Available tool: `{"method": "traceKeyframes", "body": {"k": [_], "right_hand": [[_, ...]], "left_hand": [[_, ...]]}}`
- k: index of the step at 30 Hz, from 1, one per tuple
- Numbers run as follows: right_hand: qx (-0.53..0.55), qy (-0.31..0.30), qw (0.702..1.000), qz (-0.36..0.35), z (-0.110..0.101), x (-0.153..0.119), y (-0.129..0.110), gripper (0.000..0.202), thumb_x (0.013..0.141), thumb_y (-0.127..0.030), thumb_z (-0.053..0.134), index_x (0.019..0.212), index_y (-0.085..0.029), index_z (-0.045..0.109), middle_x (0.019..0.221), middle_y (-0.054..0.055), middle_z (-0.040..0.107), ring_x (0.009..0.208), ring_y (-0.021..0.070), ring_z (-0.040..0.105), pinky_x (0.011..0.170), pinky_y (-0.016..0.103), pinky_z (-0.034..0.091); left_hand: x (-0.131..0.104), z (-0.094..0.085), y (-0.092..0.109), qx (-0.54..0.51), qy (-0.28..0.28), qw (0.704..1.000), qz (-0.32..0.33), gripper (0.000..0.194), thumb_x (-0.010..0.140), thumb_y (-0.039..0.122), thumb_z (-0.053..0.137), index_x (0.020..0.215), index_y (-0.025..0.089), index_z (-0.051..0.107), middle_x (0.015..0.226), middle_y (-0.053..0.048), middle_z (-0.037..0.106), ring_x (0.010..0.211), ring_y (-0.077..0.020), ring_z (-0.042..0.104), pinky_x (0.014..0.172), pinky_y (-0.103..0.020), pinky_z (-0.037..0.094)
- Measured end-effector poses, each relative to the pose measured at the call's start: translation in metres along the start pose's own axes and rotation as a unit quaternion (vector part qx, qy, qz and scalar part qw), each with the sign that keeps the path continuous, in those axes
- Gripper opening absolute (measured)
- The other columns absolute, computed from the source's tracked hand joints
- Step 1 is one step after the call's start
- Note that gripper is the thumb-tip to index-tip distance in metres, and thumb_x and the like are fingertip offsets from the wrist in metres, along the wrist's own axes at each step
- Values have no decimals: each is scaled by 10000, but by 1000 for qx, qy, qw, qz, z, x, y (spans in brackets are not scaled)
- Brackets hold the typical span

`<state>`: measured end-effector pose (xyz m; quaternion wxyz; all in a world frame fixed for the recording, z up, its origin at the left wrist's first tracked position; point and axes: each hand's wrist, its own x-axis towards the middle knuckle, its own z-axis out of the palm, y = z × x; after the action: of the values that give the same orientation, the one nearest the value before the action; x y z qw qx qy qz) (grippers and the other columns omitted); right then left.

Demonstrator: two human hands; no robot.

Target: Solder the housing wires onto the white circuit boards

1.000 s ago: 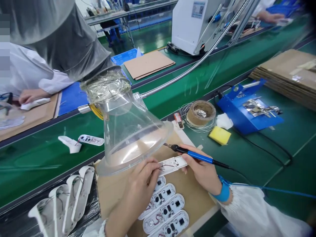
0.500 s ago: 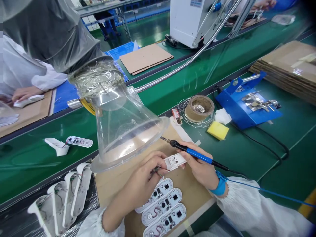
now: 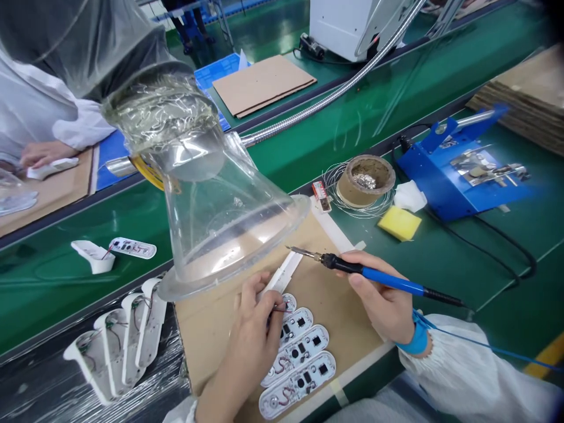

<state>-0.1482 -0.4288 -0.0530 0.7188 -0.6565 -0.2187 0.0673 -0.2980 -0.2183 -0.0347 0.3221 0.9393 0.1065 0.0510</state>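
Observation:
My left hand [image 3: 258, 320] grips a white plastic housing [image 3: 284, 273] with thin dark wires, over the cardboard sheet [image 3: 211, 335]. Its fingers hide the housing's lower end. In my right hand [image 3: 383, 294] is a blue-handled soldering iron [image 3: 370, 275], its bare tip pointing left, close by the housing's upper end. A blue strap circles that wrist. Below my left hand, several white oval panels with circuit boards [image 3: 299, 382] lie in an overlapping row. To the left, several curved white shells [image 3: 117, 346] with wires rest on black plastic film.
A clear fume hood [image 3: 229, 235] hangs over the cardboard's far side. Beyond my right hand are a solder wire coil [image 3: 363, 182], a yellow sponge [image 3: 399, 223] and a blue iron stand [image 3: 462, 170]. Across the green belt, a co-worker's hand [image 3: 44, 154] touches a white part.
My right hand has let go of the housing and moved right with the soldering iron. My left hand has tilted the housing and lowered it slightly. The camera view has shifted.

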Motion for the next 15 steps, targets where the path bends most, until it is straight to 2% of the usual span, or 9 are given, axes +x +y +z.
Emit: {"method": "traceKeyframes", "body": {"k": [4, 9, 15], "right_hand": [[25, -32, 999, -2, -2, -8, 3, 244, 1008, -192, 701, 1211, -294, 791, 1085, 50, 800, 896, 186, 767, 822, 297, 660], [44, -38, 998, -14, -4, -15, 4, 219, 1014, -189, 667, 1175, -278, 786, 997, 50, 789, 934, 202, 748, 810, 302, 642], [-18, -42, 999, -4, -5, -17, 3, 193, 971, -161, 686, 1085, -270, 798, 910, 27, 784, 839, 174, 757, 746, 258, 627]], "left_hand": [[-4, 11, 3, 46, 19, 999, 9, 187, 1043, 77, 469, 1008, 233, 568, 1486, -129, 479, 1282, -310, 561, 981, -545, 571], [-4, 17, 1, 87, 41, 995, 31, 158, 1035, 70, 515, 1053, 224, 545, 1474, -148, 499, 1217, -307, 585, 913, -503, 581], [-5, 20, -2, 89, 48, 994, 29, 154, 1035, 78, 533, 1068, 228, 543, 1472, -146, 498, 1223, -299, 595, 922, -481, 592]]}}
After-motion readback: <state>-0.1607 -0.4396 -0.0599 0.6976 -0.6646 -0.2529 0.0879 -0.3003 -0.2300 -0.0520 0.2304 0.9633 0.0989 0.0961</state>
